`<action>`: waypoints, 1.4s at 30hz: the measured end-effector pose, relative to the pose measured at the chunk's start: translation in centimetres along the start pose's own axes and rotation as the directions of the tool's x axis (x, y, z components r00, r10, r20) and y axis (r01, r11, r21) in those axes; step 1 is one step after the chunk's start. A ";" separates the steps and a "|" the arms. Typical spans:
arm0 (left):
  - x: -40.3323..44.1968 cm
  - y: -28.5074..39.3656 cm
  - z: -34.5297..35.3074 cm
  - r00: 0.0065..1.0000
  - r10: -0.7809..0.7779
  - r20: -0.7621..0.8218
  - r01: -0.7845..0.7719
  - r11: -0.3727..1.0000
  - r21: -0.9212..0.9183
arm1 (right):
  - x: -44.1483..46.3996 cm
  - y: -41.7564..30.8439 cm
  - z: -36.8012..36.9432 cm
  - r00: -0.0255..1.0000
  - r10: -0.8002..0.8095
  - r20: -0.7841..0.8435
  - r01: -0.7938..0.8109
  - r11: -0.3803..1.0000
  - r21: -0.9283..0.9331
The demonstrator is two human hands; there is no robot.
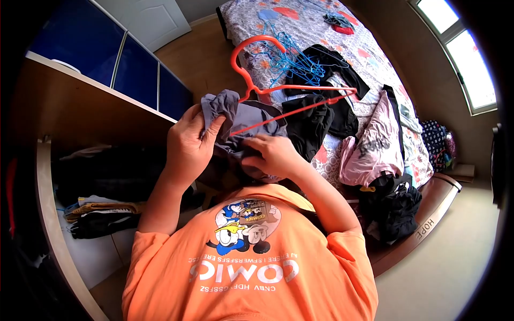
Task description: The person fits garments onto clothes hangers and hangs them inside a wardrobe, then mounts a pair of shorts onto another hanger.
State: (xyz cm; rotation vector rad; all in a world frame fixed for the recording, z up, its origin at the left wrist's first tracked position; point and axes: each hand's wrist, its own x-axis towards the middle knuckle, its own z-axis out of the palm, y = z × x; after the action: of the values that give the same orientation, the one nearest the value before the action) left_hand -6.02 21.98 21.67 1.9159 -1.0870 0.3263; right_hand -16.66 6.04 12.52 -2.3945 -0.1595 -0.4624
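Observation:
My left hand (188, 140) pinches the bunched edge of a grey-purple garment (220, 106), thumb on the near side. My right hand (274, 154) is closed on the lower part of the same cloth, its fingertips partly hidden in the folds. An orange-red hanger (316, 88) has its left end inside the garment. Its hook points up and away from me, and its right end sticks out bare over the bed. The garment's exact kind cannot be made out.
Ahead is a bed (246, 21) with a floral sheet, holding a tangle of blue wire hangers (300, 61), black clothes (310, 120) and a pink shirt (377, 144). A dark bundle (393, 206) lies by the wooden bed edge (436, 211). An open wardrobe shelf (112, 208) with folded clothes stands left.

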 end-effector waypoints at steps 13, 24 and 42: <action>-1.8 -3.1 -2.5 0.985 -0.089 0.149 0.090 0.996 -0.004 | -2.8 6.7 -4.3 0.970 0.157 -0.184 -0.212 0.918 -0.335; -3.4 -3.8 -4.3 0.959 -0.114 0.260 0.098 0.993 0.073 | -3.2 7.9 -5.6 0.876 0.031 -0.482 -0.265 0.866 -0.425; -2.0 -2.7 -8.1 0.958 -0.140 0.249 0.125 0.989 0.074 | -2.5 6.5 -5.4 0.770 -0.071 -0.634 -0.287 0.849 -0.444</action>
State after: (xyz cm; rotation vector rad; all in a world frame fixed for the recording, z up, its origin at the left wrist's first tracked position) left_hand -3.55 30.16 23.62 2.1128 -1.1158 0.0372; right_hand -19.01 -2.42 11.47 -2.5719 0.4800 -1.3772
